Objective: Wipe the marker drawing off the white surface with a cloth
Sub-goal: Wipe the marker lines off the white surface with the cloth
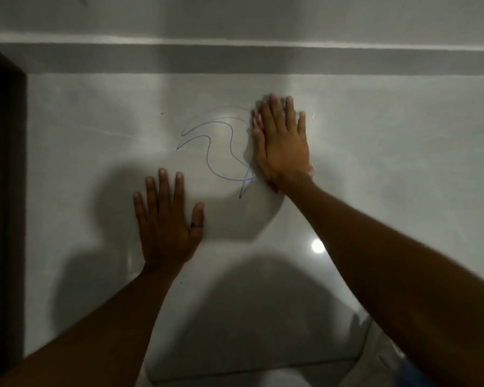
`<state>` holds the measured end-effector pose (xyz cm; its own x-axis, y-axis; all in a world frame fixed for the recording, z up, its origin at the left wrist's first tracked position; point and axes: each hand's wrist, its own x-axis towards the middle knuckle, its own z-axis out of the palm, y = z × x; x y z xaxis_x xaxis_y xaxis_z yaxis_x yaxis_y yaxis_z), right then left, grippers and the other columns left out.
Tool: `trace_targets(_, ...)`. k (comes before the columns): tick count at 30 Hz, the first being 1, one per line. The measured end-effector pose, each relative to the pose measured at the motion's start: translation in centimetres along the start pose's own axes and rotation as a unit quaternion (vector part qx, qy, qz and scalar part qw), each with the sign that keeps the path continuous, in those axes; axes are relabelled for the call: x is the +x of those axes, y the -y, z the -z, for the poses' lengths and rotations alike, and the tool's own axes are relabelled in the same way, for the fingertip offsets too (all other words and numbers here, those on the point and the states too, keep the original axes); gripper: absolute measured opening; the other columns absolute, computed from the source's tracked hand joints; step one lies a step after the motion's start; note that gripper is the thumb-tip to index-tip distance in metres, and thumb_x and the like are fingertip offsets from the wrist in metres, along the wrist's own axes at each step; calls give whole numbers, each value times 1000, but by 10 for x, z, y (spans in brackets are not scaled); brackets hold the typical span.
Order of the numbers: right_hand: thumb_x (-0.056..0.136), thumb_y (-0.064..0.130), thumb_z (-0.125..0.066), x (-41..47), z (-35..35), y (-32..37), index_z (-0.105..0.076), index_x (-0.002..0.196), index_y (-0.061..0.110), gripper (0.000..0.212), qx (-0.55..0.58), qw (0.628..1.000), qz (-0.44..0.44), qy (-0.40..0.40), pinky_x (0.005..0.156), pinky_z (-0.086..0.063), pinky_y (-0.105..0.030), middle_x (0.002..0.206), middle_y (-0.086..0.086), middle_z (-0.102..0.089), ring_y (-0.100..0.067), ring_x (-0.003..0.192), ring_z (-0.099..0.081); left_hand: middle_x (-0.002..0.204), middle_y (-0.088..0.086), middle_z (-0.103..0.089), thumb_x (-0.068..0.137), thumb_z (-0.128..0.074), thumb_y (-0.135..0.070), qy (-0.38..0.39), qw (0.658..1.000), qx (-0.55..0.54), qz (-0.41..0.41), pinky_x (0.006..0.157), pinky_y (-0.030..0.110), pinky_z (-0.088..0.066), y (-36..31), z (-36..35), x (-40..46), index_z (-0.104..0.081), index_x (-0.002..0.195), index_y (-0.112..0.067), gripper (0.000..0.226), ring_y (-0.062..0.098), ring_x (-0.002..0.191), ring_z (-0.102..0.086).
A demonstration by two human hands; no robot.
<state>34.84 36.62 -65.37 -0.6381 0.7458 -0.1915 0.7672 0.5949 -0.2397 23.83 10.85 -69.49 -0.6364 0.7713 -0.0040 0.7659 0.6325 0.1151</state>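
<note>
Fingers [277, 110] of the right hand [281, 146] lie flat, pinning a mostly hidden cloth [256, 120] just right of the blue marker drawing [218, 152].

Only blurred pinkish-white edges of the cloth show, so it may slip out or bunch and smear the ink across the glossy white surface [389, 141]. Left hand [166, 219], ringed on the thumb, rests splayed and empty below-left, clear of the strokes; a dark frame [3, 191] borders the left side.
</note>
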Motion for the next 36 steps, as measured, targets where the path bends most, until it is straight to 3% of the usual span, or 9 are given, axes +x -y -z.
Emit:
trace_targets(6,110,50,-32,-129,-42,-5,-13,170,17,72,-51,994,92,15,134,-13,-59,180,-8,-8,-31,167,0,180,13,-19,107,-35,-57,-14,1000,-16,-3,134,60,-11,2,-5,2,-24,172,-22,75,40,166,-19)
trace_targets(11,110,46,-32,-54,-17,-54,-26,168,22,63,-140,874,454,103,135,-9,-56,178,-7,-19,-35,166,-13,180,14,-17,108,-33,-59,-29,999,-19,-5,135,60,-11,2,-11,-2,-19,173,-22,76,41,165,-20)
trace_targets(15,112,40,-30,-16,-4,-51,-21,169,24,60,-65,985,163,-1,132,-17,-60,179,-5,-17,-33,166,-10,180,14,-18,108,-33,-60,-25,999,-26,-7,135,60,-10,3,-11,-1,-21,173,-21,76,41,165,-20)
trace_targets(18,111,51,-21,-2,-3,-15,-11,170,16,69,-3,989,-139,-59,134,-10,-60,180,-8,-9,-34,167,-2,180,15,-19,108,-32,-60,-23,999,-29,-3,135,60,-11,1,-7,0,-24,172,-19,76,41,165,-20)
trace_targets(21,109,59,-25,1,-7,-10,-12,170,18,75,-66,993,94,6,134,-12,-59,179,-9,-13,-35,166,-6,180,14,-20,107,-35,-59,-22,999,-44,0,134,60,-10,0,-6,-1,-25,172,-20,76,42,165,-21)
trace_targets(24,112,49,-28,16,2,-52,-18,169,23,64,-125,916,377,64,135,-13,-56,178,-8,-20,-32,166,-10,180,14,-19,105,-41,-58,-18,999,-50,-6,134,62,-12,2,-3,0,-25,172,-19,78,42,165,-20)
trace_targets(29,108,61,-6,3,1,-57,-9,170,19,75,-39,994,-94,-36,135,-12,-59,180,-8,-9,-34,166,-3,179,15,-20,107,-41,-57,-18,999,-45,-1,134,62,-14,0,-2,0,-26,172,-19,76,42,165,-22)
trace_targets(33,111,51,-29,-20,-4,-71,-19,169,21,66,-126,928,347,61,134,-13,-58,178,-9,-20,-35,166,-9,179,15,-20,108,-37,-57,-20,999,-37,-1,134,62,-13,-1,-1,1,-25,172,-19,76,42,164,-22)
trace_targets(36,111,43,-28,-4,6,-66,-21,169,21,63,-67,991,113,-10,132,-17,-60,178,-7,-19,-33,166,-9,179,16,-22,107,-39,-57,-13,999,-37,0,133,63,-16,-1,-1,1,-28,171,-18,75,42,164,-22)
